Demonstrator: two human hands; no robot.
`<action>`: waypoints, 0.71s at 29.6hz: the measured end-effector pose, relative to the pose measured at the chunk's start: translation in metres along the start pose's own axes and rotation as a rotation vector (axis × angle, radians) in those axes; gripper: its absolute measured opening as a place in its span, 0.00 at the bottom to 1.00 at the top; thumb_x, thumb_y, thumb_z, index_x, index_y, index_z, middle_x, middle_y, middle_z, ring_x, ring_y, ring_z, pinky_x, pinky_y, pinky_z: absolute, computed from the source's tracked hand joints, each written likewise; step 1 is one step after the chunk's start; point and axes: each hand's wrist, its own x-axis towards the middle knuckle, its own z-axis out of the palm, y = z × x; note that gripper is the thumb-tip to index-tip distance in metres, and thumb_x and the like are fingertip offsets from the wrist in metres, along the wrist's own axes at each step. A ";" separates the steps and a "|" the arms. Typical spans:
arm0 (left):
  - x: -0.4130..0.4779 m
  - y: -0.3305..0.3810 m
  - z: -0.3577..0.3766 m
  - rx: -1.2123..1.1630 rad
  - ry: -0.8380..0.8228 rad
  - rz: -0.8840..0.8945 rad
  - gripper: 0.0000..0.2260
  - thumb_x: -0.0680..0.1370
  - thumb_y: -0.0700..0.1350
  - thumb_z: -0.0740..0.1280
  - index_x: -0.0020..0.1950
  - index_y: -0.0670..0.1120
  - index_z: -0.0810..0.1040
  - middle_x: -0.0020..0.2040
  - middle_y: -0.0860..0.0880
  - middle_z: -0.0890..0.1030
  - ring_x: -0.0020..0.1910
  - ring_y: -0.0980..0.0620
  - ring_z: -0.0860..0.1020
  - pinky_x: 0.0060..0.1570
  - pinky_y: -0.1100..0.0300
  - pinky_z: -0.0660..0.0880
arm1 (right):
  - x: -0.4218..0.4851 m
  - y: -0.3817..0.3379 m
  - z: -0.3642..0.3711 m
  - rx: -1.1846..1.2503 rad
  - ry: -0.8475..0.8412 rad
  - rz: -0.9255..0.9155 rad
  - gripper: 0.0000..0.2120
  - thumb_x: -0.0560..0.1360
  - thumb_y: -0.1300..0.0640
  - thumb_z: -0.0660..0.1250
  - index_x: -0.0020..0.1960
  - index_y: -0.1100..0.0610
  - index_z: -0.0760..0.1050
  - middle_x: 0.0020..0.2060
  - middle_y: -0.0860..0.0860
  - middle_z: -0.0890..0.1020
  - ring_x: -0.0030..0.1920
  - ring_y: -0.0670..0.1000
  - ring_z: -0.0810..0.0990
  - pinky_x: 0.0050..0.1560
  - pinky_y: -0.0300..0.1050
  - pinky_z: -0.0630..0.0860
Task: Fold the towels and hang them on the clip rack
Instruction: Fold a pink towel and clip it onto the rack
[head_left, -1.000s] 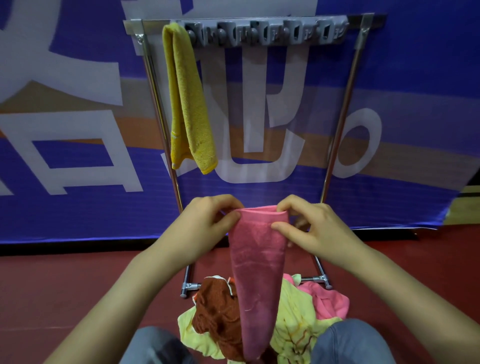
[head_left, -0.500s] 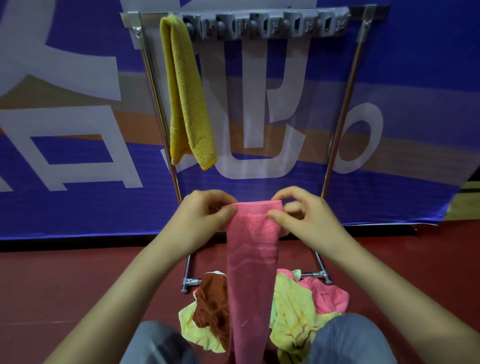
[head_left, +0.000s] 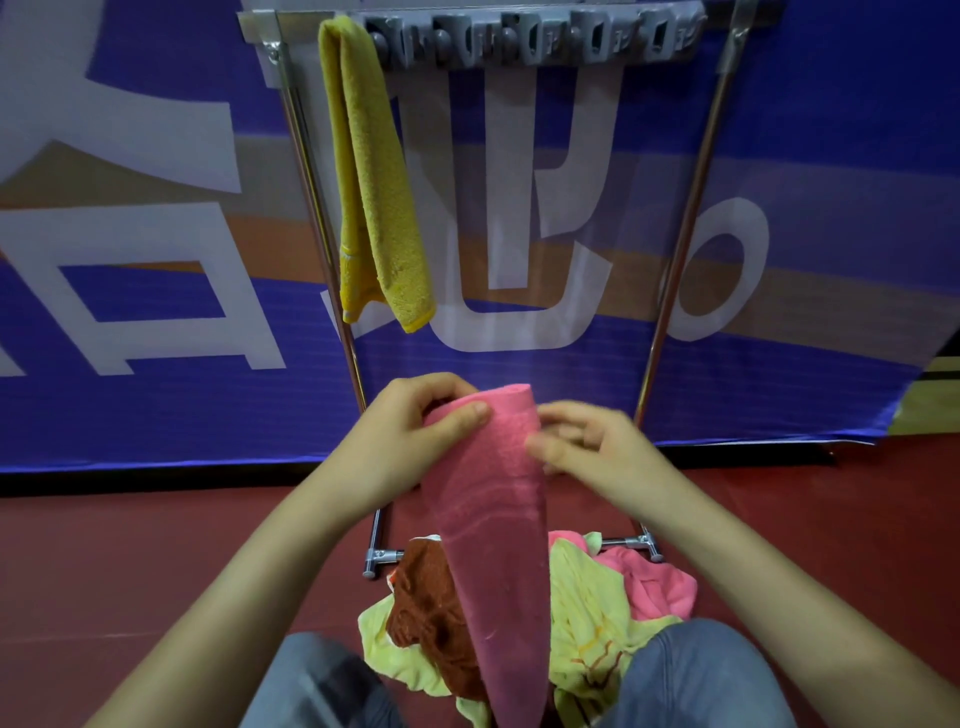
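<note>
**Head view: pink towel held up below the clip rack**

1. Pink towel (head_left: 493, 519): terry cloth with a fine looped nap, folded into a long narrow strip. It hangs in the air from the hands, below the rack and above the pile. Its tail tapers down between the knees. The top end curls over into a rounded roll.
   - Left hand (head_left: 410, 436): thumb flat on the front face, fingers curled behind the top left corner, pinching the cloth firmly.
   - Right hand (head_left: 597, 452): motion-blurred, thumb tip at the strip's right edge, fingers loosely bent behind it. Whether it grasps the cloth cannot be told.
   - Change from half a second ago: the top edge was then stretched flat and straight between two pinching hands. Now it is rounded and leans right, and the right hand sits lower on the edge, off the corner.

2. Pile on the floor, all crumpled:
   - brown towel (head_left: 431, 613), coarse and rust-coloured
   - pale yellow-green towel (head_left: 587, 613), with thin orange and brown printed lines
   - light pink towel (head_left: 654, 577), fluffy

3. Clip rack (head_left: 530, 39): grey moulded plastic bar of clips on chrome tube uprights (head_left: 680, 249).
   - Yellow towel (head_left: 374, 182): thick terry, folded lengthwise, hanging from the bar's left end, hemmed at the bottom.

4. Surroundings:
   - Banner (head_left: 156, 364): ribbed blue sheet with a tan band and large white characters, cropped so no word can be read.
   - Floor (head_left: 156, 571): smooth, dark red.
   - Knees (head_left: 691, 670): grey-blue denim.
</note>
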 end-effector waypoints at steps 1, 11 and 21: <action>-0.001 0.000 -0.001 -0.027 -0.001 -0.025 0.06 0.76 0.45 0.63 0.44 0.45 0.78 0.38 0.52 0.79 0.36 0.61 0.77 0.35 0.70 0.73 | -0.002 0.007 0.001 -0.034 -0.033 0.012 0.10 0.71 0.65 0.67 0.41 0.50 0.77 0.29 0.41 0.82 0.35 0.36 0.79 0.41 0.29 0.75; 0.002 0.010 -0.002 0.086 -0.079 -0.113 0.11 0.75 0.48 0.65 0.47 0.40 0.79 0.43 0.38 0.82 0.41 0.43 0.82 0.45 0.46 0.79 | 0.002 0.016 0.015 0.000 -0.053 -0.043 0.09 0.72 0.66 0.66 0.39 0.53 0.78 0.31 0.43 0.82 0.36 0.37 0.78 0.42 0.30 0.74; 0.006 0.027 -0.022 0.054 0.155 -0.007 0.06 0.74 0.45 0.65 0.43 0.44 0.79 0.38 0.45 0.81 0.38 0.53 0.78 0.44 0.52 0.77 | -0.008 0.089 0.017 -0.033 -0.250 0.289 0.12 0.72 0.65 0.66 0.55 0.60 0.75 0.46 0.47 0.79 0.42 0.34 0.77 0.50 0.29 0.73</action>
